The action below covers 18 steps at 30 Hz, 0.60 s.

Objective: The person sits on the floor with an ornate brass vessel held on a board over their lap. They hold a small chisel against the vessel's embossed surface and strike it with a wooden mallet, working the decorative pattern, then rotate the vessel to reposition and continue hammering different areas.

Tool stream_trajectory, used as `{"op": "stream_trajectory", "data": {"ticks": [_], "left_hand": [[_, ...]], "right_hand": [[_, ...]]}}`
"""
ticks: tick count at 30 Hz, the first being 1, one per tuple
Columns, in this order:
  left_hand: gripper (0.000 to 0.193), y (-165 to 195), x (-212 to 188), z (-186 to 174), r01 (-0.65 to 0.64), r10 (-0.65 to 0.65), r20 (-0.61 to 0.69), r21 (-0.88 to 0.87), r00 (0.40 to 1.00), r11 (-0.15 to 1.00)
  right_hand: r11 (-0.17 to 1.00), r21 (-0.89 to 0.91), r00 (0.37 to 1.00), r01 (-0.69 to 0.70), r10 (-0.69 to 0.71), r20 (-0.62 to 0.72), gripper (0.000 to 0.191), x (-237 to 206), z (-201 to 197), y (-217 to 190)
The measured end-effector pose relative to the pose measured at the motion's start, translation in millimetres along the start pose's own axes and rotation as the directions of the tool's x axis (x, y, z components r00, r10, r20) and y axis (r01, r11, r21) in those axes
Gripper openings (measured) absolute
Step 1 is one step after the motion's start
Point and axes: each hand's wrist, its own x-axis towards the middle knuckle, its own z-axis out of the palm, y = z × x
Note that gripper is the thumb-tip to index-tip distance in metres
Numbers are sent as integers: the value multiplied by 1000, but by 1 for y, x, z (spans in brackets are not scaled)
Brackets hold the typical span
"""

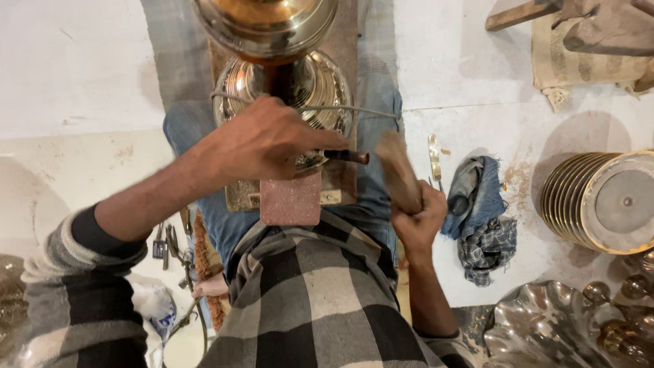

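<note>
A shiny brass pedestal piece [300, 82] lies on a wooden board over my lap, with a round brass vessel [266, 24] above it. My left hand [262, 143] grips a thin dark chisel [344, 157], its tip against the brass. My right hand [419, 218] is closed on a wooden mallet [398, 170], blurred with motion, just right of the chisel's end. A pink pad [291, 200] sits at the board's near edge.
A stack of brass plates [599, 201] stands at the right. Crumpled blue and checked cloths [480, 215] lie beside my right hand, small metal tools [434, 160] next to them. Scalloped brass trays [545, 327] at bottom right, more tools [167, 245] at left.
</note>
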Motion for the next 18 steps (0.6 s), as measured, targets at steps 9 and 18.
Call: {"op": "stream_trajectory", "data": {"ticks": [9, 18], "left_hand": [[63, -13, -17, 20, -209, 178, -381, -40, 907, 977], [59, -18, -20, 28, -178, 147, -409, -36, 900, 983]], "right_hand": [[778, 615, 973, -126, 217, -75, 22, 9, -8, -23], [830, -556, 997, 50, -10, 75, 20, 11, -17, -21]]}}
